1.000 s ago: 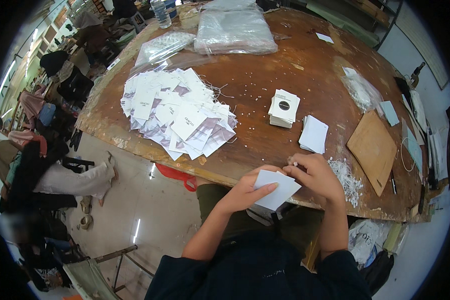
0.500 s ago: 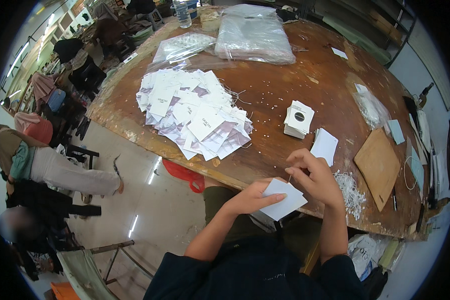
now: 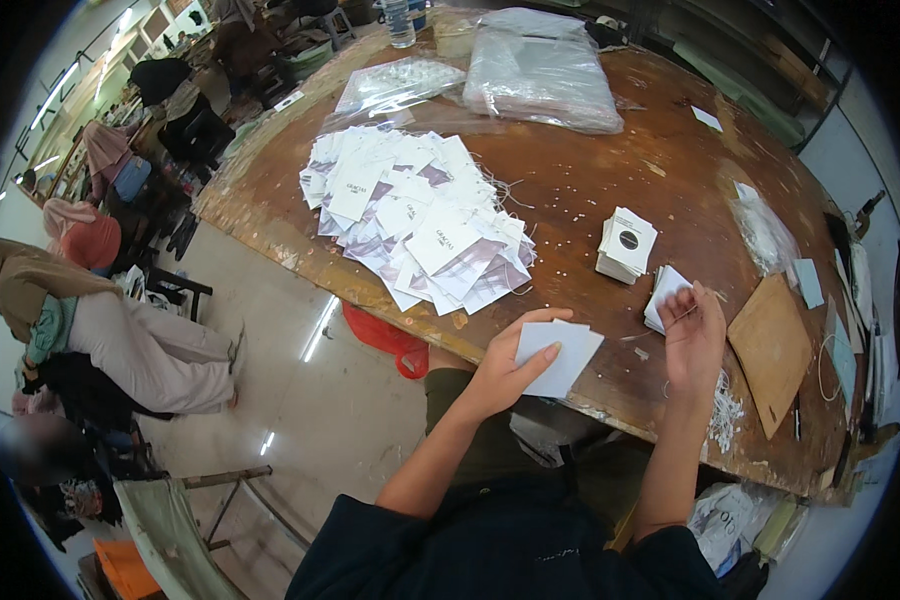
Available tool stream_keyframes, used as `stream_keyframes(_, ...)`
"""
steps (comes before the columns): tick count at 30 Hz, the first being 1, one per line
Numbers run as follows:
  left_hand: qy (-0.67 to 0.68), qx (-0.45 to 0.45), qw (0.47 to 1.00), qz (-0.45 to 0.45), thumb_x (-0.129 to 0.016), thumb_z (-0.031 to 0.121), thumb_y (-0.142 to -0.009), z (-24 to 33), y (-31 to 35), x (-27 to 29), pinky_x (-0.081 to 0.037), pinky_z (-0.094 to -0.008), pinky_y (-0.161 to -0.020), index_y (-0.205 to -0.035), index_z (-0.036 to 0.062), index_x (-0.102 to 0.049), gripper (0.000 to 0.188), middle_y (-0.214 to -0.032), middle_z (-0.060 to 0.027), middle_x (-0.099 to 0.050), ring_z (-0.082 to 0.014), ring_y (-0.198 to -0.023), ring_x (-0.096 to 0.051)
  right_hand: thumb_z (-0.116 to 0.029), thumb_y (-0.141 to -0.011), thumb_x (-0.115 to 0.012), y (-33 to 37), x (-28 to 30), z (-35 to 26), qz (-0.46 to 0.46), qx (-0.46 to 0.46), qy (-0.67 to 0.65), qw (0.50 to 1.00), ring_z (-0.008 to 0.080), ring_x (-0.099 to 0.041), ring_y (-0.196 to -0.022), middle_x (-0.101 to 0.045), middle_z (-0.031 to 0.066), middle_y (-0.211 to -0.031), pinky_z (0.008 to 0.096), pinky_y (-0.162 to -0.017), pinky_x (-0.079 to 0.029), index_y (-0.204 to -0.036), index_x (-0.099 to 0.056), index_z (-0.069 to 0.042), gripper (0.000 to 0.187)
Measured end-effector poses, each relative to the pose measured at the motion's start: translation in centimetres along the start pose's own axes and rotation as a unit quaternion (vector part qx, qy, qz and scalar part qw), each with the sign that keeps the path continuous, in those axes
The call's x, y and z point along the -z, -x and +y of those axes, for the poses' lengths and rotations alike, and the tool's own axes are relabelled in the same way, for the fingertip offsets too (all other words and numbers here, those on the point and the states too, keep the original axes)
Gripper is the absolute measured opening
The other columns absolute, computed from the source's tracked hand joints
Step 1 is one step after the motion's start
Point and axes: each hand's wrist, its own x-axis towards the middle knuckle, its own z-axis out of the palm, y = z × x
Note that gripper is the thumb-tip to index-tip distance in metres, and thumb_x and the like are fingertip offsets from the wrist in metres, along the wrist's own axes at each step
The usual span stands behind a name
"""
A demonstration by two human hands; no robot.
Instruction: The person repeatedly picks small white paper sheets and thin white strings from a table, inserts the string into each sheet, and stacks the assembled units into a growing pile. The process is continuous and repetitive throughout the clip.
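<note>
My left hand [image 3: 510,368] grips a few white cards [image 3: 558,360], thumb on top, just off the table's front edge. My right hand [image 3: 697,338] is raised to the right, its fingers curled in beside a small stack of blank white cards [image 3: 662,300]. Something thin shows at those fingertips, too small to name. Below that hand lies a bunch of white strings [image 3: 725,412], partly hidden by my wrist. Behind the blank stack stands a pile of white cards with a black circle [image 3: 625,245]. A big heap of strung white paper tags [image 3: 420,215] spreads to the left.
Clear plastic bags [image 3: 540,75] lie at the far side of the brown wooden table [image 3: 570,175], near a water bottle [image 3: 400,22]. A tan board [image 3: 770,350] and a pen [image 3: 797,420] lie on the right. A red bag [image 3: 385,340] hangs at the front edge. People are at the left.
My right hand has moved away from the cards in my left hand, rightward to the blank stack. My left hand still holds its cards, now turned more upright. The view has shifted slightly.
</note>
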Motion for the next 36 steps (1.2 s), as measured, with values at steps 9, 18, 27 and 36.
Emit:
stream_keyframes(9, -0.063, -0.036, 0.990, 0.124, -0.060, 0.012, -0.096, 0.0, 0.3, -0.4, -0.049, -0.0287, -0.081, -0.110, -0.0069, -0.062, 0.024, -0.108, -0.0104, -0.063, -0.0140, -0.092, -0.060, -0.007, -0.092, -0.065, 5.6, -4.6, 4.9, -0.174, 0.030, 0.279, 0.944, 0.0069, -0.060, -0.076, -0.068, 0.0034, -0.085, 0.0216, -0.069, -0.048, -0.108, -0.063, 0.001, 0.018)
stream_keyframes(18, -0.100, -0.013, 0.976, 0.195, -0.061, 0.015, -0.096, 0.0, 0.4, -0.8, -0.049, -0.0289, -0.071, -0.107, -0.0047, -0.064, 0.023, -0.089, -0.0074, -0.066, -0.0118, -0.079, -0.060, -0.004, -0.092, -0.063, 5.1, -6.1, 4.8, -0.173, 0.125, 0.374, 0.903, 0.0065, -0.055, -0.067, -0.063, 0.0026, -0.079, 0.0205, -0.060, -0.044, -0.092, -0.064, 0.004, 0.008)
stream_keyframes(27, -0.158, -0.048, 0.969, 0.186, -0.061, 0.012, -0.094, 0.5, 0.3, -0.8, -0.049, -0.0288, -0.071, -0.109, -0.0058, -0.063, 0.023, -0.090, -0.0112, -0.067, -0.0155, -0.079, -0.062, -0.004, -0.091, -0.059, 4.7, -6.1, 5.8, -0.195, 0.235, 0.429, 0.850, 0.0213, -0.054, -0.063, -0.055, 0.0114, -0.077, 0.0319, -0.057, -0.043, -0.091, -0.057, 0.001, 0.006)
stream_keyframes(36, -0.382, -0.253, 0.879, 0.136, -0.067, 0.001, -0.084, 0.2, -0.5, 0.0, -0.054, -0.0322, -0.065, -0.107, 0.0009, -0.065, 0.023, -0.102, -0.0134, -0.070, -0.0269, -0.083, -0.069, -0.005, -0.095, -0.055, 3.9, -5.1, 4.6, -0.240, 0.168, 0.392, 0.872, 0.0117, -0.051, -0.064, -0.053, 0.0040, -0.074, 0.0271, -0.058, -0.042, -0.089, -0.055, 0.001, 0.008)
